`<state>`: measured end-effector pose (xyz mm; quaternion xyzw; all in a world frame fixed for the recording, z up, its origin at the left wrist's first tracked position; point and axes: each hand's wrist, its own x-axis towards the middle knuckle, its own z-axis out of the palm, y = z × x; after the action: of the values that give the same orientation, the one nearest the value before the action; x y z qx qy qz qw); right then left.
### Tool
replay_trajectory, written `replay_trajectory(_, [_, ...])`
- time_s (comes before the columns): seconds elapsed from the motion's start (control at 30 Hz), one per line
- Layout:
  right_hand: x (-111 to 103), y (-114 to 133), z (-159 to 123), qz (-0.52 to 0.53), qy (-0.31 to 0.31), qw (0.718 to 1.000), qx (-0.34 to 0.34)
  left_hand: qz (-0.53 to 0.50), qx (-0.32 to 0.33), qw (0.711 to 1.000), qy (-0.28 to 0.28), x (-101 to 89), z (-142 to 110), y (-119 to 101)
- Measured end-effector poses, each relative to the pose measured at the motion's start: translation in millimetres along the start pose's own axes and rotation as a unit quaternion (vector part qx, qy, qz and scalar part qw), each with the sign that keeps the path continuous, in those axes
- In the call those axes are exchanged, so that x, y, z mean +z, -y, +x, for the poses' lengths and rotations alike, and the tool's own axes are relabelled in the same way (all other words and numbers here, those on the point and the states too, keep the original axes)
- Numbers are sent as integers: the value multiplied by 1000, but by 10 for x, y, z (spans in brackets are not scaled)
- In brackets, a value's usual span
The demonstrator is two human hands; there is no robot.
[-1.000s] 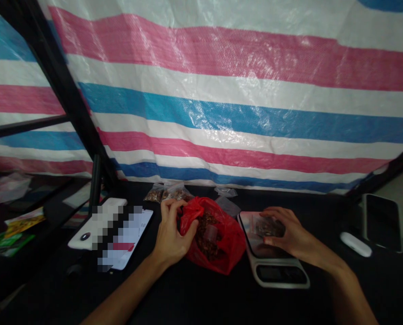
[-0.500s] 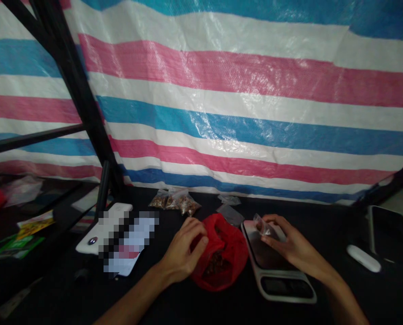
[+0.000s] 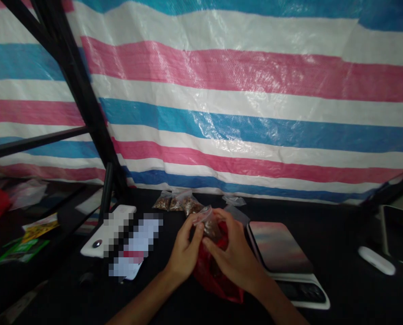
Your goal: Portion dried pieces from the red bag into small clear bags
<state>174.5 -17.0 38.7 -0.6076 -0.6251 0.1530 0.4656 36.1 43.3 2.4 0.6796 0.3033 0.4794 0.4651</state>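
My left hand and my right hand meet over a red plastic bag, and both pinch a small clear zip bag holding brown flakes. The red bag sits mostly hidden under my hands, with its contents out of sight. To the right stands a digital scale, its patterned platform bare. Behind my fingers lie several filled zip bags of brown material, and a flat empty clear bag rests near them.
On the black table's left lie a white device and a pixelated paper. A white earbud case lies at the right. A black metal frame pole stands at the back left before a striped tarp.
My right hand has moved left off the scale, carrying the small zip bag over the red bag. My left hand now holds that bag too. The view has shifted slightly.
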Motion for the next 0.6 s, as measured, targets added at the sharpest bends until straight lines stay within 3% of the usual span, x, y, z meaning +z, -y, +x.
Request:
replay_trajectory(0.2, [-114,-109,16,95,-30,995,16,40,70,994,71,-40,-31,-75])
replay_trajectory(0.4, [-118,-98,40,114,-40,993,16,31,44,998,27,-5,-6,-29])
replay_trajectory(0.6, [-76,-151,-19,98,-55,994,-12,34,58,998,21,17,-10,-28])
